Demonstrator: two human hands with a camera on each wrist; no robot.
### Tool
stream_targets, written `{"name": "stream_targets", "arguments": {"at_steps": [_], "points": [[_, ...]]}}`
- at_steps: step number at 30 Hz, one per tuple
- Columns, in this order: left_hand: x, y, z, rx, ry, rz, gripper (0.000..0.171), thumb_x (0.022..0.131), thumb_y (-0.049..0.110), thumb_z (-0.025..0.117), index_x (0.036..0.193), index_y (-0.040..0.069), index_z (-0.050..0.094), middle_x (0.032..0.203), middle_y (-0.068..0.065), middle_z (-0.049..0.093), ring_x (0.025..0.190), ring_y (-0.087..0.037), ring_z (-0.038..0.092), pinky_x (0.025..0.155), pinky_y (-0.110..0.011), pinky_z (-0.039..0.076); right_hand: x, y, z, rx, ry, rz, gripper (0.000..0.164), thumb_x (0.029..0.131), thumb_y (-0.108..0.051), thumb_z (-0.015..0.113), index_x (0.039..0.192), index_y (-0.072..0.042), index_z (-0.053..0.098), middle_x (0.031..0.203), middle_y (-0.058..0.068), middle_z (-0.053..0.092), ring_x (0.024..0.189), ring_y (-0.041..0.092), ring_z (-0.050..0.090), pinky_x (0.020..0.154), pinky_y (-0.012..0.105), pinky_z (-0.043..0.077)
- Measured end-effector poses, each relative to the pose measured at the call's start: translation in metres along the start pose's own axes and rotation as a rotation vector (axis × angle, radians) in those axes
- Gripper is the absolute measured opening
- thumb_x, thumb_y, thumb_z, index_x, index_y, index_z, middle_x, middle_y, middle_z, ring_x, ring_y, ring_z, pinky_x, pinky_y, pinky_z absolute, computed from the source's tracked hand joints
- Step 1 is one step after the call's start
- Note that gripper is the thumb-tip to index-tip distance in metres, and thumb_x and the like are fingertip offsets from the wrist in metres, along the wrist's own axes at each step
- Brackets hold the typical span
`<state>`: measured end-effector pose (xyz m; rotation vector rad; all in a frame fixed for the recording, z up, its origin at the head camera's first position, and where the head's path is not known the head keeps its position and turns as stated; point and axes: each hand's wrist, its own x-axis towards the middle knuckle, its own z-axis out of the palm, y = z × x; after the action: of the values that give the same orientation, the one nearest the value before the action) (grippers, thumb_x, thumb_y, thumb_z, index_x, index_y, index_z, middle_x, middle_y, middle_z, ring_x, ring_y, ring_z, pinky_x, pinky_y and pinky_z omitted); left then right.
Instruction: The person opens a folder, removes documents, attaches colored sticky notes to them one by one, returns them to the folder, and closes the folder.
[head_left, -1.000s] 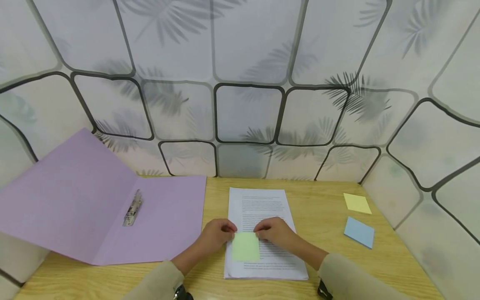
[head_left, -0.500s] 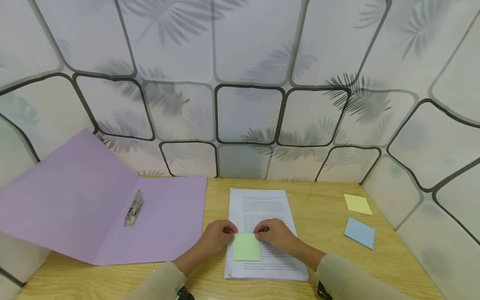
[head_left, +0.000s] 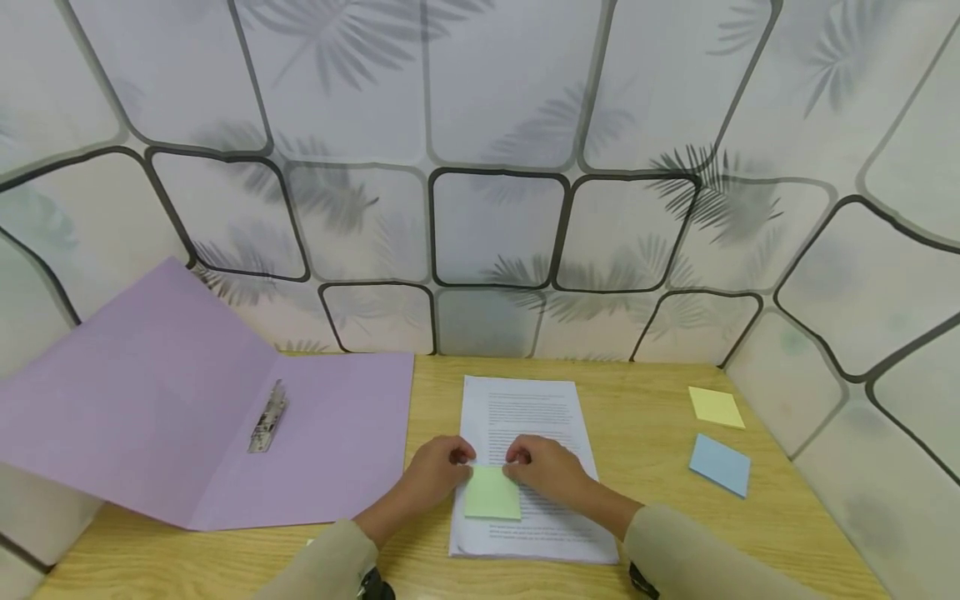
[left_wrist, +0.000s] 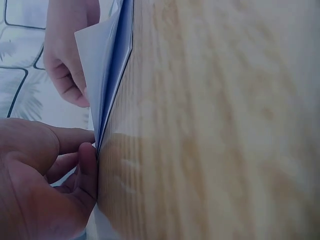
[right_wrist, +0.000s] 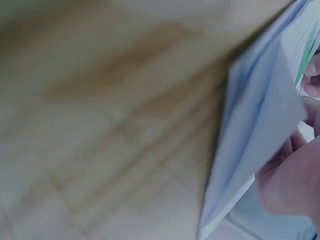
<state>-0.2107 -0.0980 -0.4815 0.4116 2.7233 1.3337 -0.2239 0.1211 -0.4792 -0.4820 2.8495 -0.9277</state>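
Observation:
A light green sticky note [head_left: 492,493] lies over the lower part of a stack of printed paper [head_left: 547,533]. My left hand [head_left: 435,473] has thumb and fingertips at the note's upper left corner. At the upper right corner, the thumb and curled fingers of my right hand [head_left: 549,468] hold the note the same way. Small gaps show between index finger and thumb on both hands. In the left wrist view, the left hand [left_wrist: 45,175] touches the stack's side edge, where sheet corners [left_wrist: 95,55] lift. The right wrist view shows lifted sheets [right_wrist: 265,125] beside the right hand [right_wrist: 295,180].
An open purple folder [head_left: 345,442] with a metal clip [head_left: 267,417] lies to the left, its cover raised against the wall. On the right of the wooden table [head_left: 645,417] are a yellow sticky note [head_left: 716,407] and a blue sticky pad [head_left: 720,465]. Patterned walls [head_left: 495,225] enclose the table.
The paper stack has shifted slightly to the right. The green note's lower edge sits a little higher. Both index fingers have lifted slightly from the thumbs.

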Motion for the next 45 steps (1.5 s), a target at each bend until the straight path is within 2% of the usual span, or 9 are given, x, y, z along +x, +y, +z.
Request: {"name": "stream_targets", "arguments": {"at_steps": [6,10,18,26,32,35,40,43,45], "points": [[0.005,0.004,0.002,0.035,0.008,-0.013,0.01,0.09,0.011,0.074,0.097,0.006,0.069,0.078,0.002,0.058,0.071,-0.012,0.051,0.061,-0.023,0.042,0.006,-0.006,0.007,-0.128,0.016,0.048,0.028,0.086,-0.049,0.075,0.085,-0.024,0.062,0.072,-0.009,0.056,0.059,0.011,0.048,0.053,0.028,0.035],[0.005,0.007,0.003,0.061,0.011,-0.027,0.012,0.089,0.017,0.075,0.094,0.008,0.068,0.075,0.003,0.055,0.067,-0.012,0.049,0.057,-0.023,0.039,0.008,-0.008,0.009,-0.154,0.013,0.067,0.033,0.085,-0.054,0.074,0.082,-0.024,0.06,0.072,-0.009,0.057,0.058,0.011,0.048,0.053,0.029,0.034],[0.005,0.005,-0.002,0.041,-0.02,0.017,0.003,0.093,0.005,0.067,0.095,0.005,0.068,0.079,0.001,0.058,0.07,-0.012,0.05,0.061,-0.023,0.041,0.002,-0.005,-0.004,-0.085,-0.001,0.016,0.013,0.091,-0.032,0.074,0.085,-0.024,0.065,0.074,-0.01,0.058,0.067,0.01,0.051,0.06,0.029,0.039],[0.001,0.003,-0.005,0.046,-0.026,0.049,0.006,0.094,0.0,0.064,0.095,0.003,0.069,0.084,0.0,0.061,0.077,-0.012,0.052,0.066,-0.024,0.044,-0.004,0.002,-0.014,-0.086,0.02,0.036,0.012,0.09,-0.028,0.075,0.083,-0.024,0.066,0.074,-0.011,0.058,0.067,0.01,0.051,0.062,0.029,0.039],[-0.004,0.004,-0.009,0.063,-0.047,0.041,0.006,0.092,0.002,0.067,0.098,0.003,0.07,0.086,-0.001,0.063,0.077,-0.013,0.053,0.066,-0.027,0.046,-0.001,0.004,-0.01,-0.104,0.015,-0.014,0.013,0.09,-0.027,0.076,0.081,-0.024,0.066,0.072,-0.011,0.057,0.065,0.009,0.049,0.06,0.027,0.038],[-0.007,0.004,-0.01,0.077,-0.064,0.03,0.014,0.091,0.003,0.071,0.104,0.001,0.07,0.091,-0.004,0.062,0.082,-0.015,0.053,0.07,-0.029,0.047,0.001,0.005,-0.008,-0.112,0.004,-0.036,0.013,0.09,-0.027,0.076,0.081,-0.025,0.066,0.072,-0.012,0.056,0.065,0.008,0.049,0.06,0.026,0.038],[-0.011,0.004,-0.009,0.161,-0.098,0.031,0.032,0.088,0.009,0.076,0.119,0.001,0.07,0.113,-0.011,0.061,0.097,-0.021,0.054,0.08,-0.035,0.049,0.001,0.004,-0.008,-0.112,-0.012,-0.058,0.013,0.09,-0.028,0.075,0.082,-0.025,0.066,0.073,-0.012,0.056,0.065,0.007,0.049,0.06,0.026,0.038],[-0.014,0.004,-0.01,0.216,-0.09,0.057,0.041,0.086,0.012,0.079,0.124,0.001,0.068,0.126,-0.018,0.058,0.111,-0.032,0.053,0.091,-0.045,0.049,-0.001,0.004,-0.01,-0.116,-0.008,-0.06,0.013,0.09,-0.028,0.076,0.082,-0.025,0.065,0.072,-0.012,0.055,0.065,0.008,0.048,0.059,0.026,0.038],[-0.015,0.003,-0.011,0.245,-0.088,0.07,0.048,0.086,0.014,0.079,0.129,-0.001,0.064,0.136,-0.022,0.055,0.124,-0.04,0.048,0.103,-0.052,0.045,-0.002,0.004,-0.011,-0.115,-0.005,-0.058,0.013,0.09,-0.027,0.076,0.082,-0.025,0.065,0.072,-0.012,0.055,0.065,0.008,0.048,0.06,0.026,0.038]]}}
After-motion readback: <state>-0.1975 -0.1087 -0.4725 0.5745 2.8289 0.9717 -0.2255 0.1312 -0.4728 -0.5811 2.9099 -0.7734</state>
